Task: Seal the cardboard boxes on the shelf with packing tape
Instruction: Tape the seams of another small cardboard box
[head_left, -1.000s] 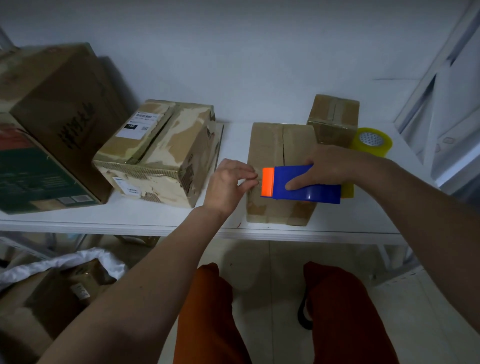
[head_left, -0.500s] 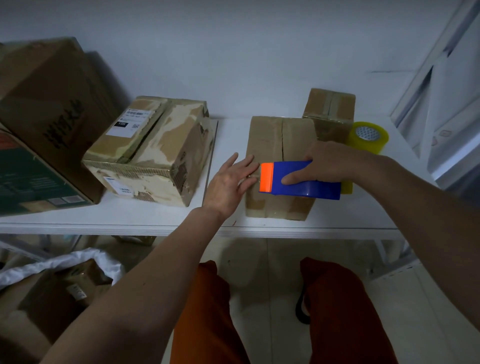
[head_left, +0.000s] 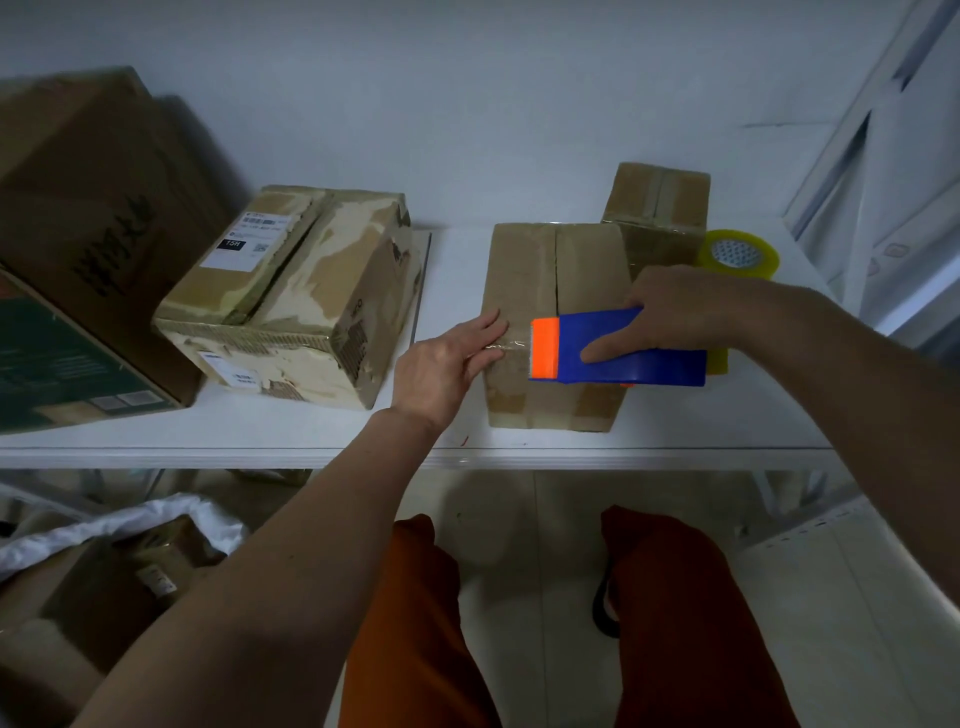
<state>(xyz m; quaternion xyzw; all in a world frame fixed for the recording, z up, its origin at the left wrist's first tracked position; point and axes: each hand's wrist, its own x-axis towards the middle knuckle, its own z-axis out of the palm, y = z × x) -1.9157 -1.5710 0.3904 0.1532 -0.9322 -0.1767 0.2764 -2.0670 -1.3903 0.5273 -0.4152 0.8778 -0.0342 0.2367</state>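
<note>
At frame centre, the flat left hand (head_left: 447, 364) pressed tape onto the cardboard box (head_left: 550, 291); the right hand (head_left: 670, 312) gripped the blue dispenser (head_left: 618, 348).

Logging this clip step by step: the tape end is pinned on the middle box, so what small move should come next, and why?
Probably draw the tape dispenser rightward across the box. The left hand presses the clear tape end at the box's left edge, the right hand grips the dispenser, and the centre seam beyond looks uncovered.
</note>
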